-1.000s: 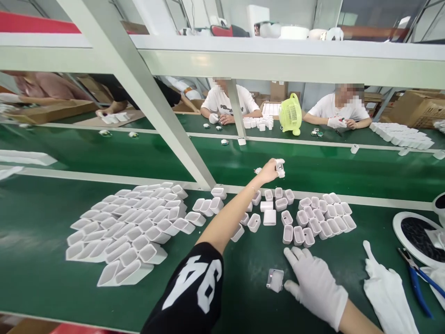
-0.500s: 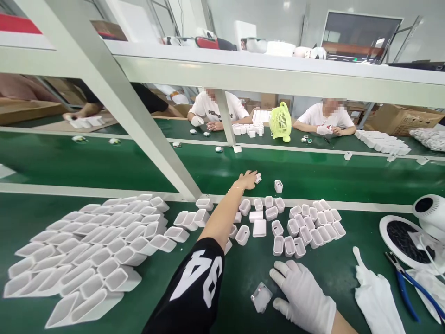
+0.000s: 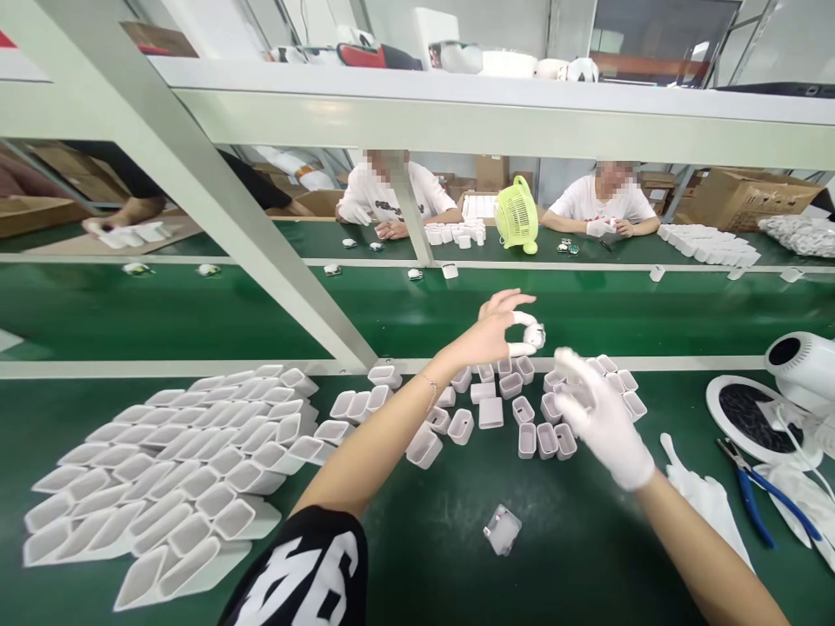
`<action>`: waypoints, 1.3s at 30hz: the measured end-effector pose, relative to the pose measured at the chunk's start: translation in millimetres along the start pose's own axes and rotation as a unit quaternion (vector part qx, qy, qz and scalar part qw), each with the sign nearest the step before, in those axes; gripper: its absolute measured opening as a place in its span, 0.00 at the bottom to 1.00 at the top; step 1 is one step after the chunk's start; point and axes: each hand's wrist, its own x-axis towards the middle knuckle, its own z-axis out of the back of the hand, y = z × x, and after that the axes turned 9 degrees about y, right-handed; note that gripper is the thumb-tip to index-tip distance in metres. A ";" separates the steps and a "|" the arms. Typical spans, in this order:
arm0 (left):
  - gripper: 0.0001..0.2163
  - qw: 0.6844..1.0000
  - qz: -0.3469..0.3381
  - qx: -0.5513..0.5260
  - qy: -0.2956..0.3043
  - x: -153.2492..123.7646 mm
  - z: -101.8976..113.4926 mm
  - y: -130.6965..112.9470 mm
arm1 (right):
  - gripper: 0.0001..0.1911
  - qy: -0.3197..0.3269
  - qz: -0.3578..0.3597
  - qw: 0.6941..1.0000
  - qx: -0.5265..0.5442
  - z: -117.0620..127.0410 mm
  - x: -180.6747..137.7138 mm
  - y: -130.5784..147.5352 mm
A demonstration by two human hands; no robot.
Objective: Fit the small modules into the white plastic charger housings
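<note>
My left hand [image 3: 499,329], with white covers on the thumb and index finger, pinches a small white rounded part [image 3: 534,336] above the far edge of my bench. The part's details are too small to make out. To its right, my right hand [image 3: 597,413] in a white glove hangs in the air with fingers apart and nothing in them. Beneath both hands stand several small white open-topped cases [image 3: 527,441], some upright and some on their sides. A small clear and whitish piece [image 3: 502,529] lies on the green bench nearer to me.
Many white cases [image 3: 196,469] stand packed at the left. A slanted metal post [image 3: 261,235] rises beside them. On the right are blue-handled pliers [image 3: 750,500], a white glove [image 3: 708,504] and a white fan-like device [image 3: 792,365]. Two co-workers sit across the green belt [image 3: 293,322].
My left hand has lifted the small white part from the belt and moved right with it. My right hand has risen from the bench and reached forward. The view has shifted slightly.
</note>
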 end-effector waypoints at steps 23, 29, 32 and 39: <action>0.17 0.968 0.211 0.049 0.127 10.1 -76.4 -8.4 | 0.21 -0.165 0.015 0.901 0.400 18.2 47.4 -27.1; 0.20 0.979 0.190 -0.052 0.046 -1.1 -55.8 -33.2 | 0.22 -0.130 0.028 0.920 0.368 18.0 43.3 -21.6; 0.18 0.985 0.136 -0.105 0.007 -17.9 -34.7 -52.5 | 0.20 -0.082 0.047 0.938 0.333 17.0 35.6 -10.0; 0.16 0.976 -0.054 -0.137 -0.161 -58.1 -5.8 -86.3 | 0.21 -0.078 0.182 0.948 0.248 10.4 10.1 18.4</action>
